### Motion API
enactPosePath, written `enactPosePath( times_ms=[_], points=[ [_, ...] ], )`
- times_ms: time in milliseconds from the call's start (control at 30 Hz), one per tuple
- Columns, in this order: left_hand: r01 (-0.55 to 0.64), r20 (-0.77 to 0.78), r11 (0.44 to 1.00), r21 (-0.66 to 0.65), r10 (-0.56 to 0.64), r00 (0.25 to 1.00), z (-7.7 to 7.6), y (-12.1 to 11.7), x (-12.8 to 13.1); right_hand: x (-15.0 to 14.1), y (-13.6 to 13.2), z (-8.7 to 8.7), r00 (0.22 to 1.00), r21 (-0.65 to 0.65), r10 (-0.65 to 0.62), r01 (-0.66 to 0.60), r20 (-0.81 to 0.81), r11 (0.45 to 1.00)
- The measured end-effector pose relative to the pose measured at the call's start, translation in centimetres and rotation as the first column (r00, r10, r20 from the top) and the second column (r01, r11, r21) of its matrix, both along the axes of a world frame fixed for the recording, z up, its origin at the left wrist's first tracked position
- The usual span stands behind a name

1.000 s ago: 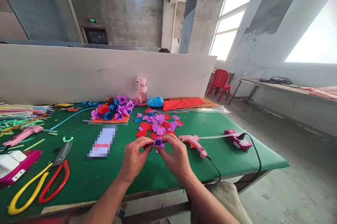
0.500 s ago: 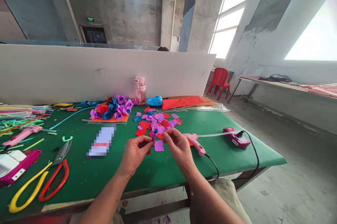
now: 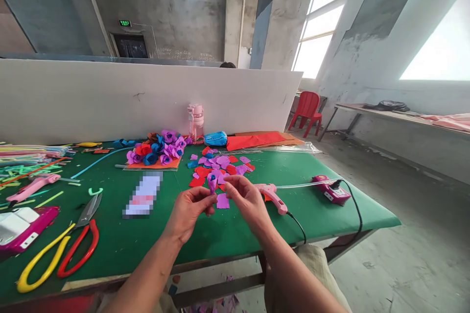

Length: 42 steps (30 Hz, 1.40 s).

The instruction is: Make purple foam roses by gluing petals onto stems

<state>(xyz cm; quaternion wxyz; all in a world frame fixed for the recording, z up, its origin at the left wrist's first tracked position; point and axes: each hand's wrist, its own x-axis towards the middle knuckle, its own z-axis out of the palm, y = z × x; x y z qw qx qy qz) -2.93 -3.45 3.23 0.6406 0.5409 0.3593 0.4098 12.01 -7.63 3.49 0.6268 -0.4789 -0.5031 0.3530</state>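
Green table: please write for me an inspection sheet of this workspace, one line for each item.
Surface: green-covered table, small pale specks.
Work pieces: left hand pinches a purple-and-blue paper flower; loose purple, red and blue paper petals lie beyond.
Clutter: large scissors with yellow and red handles; paper scraps on floor.
Hands: both bare; right hand near flower, contact unclear.
Cables: black cable from pink glue gun reaches front edge.
Surroundings: white panel behind table; red plastic chair beyond.
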Motion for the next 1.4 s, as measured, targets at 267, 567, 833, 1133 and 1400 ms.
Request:
enactPosePath(
  times_ms=[267, 567, 833, 1133, 1400],
  points=[
    [-0.094, 0.171, 0.995, -0.039, 0.100, 0.980, 0.2, 0.8, -0.6, 1.2, -0.5, -0.3, 0.991, -0.095, 0.033, -0.021, 0.132, 0.995],
    [-0.120, 0.236, 0.992, -0.040, 0.127, 0.963, 0.0, 0.1, 0.6, -2.1, -1.3, -1.5, 0.961, -0.226, 0.189, -0.143, 0.200, 0.964],
    [-0.186, 0.232, 0.965, 0.185, 0.141, 0.962, -0.4, 0.4, 0.7, 1.1, -0.1, -0.6, 0.850, -0.059, 0.017, 0.017, 0.527, 0.998],
    [0.080, -0.502, 0.882, 0.465, 0.188, 0.844, -2.4, 4.7, 2.0, 6.6, 2.2, -0.3, 0.819, -0.047, -0.163, 0.225, 0.550, 0.973],
    [0.378, -0.792, 0.789, 0.485, 0.212, 0.573, -3.7, 6.5, 4.5, 7.5, 1.7, -1.7, 0.698, -0.118, -0.101, 0.259, 0.709, 0.959]
  ],
)
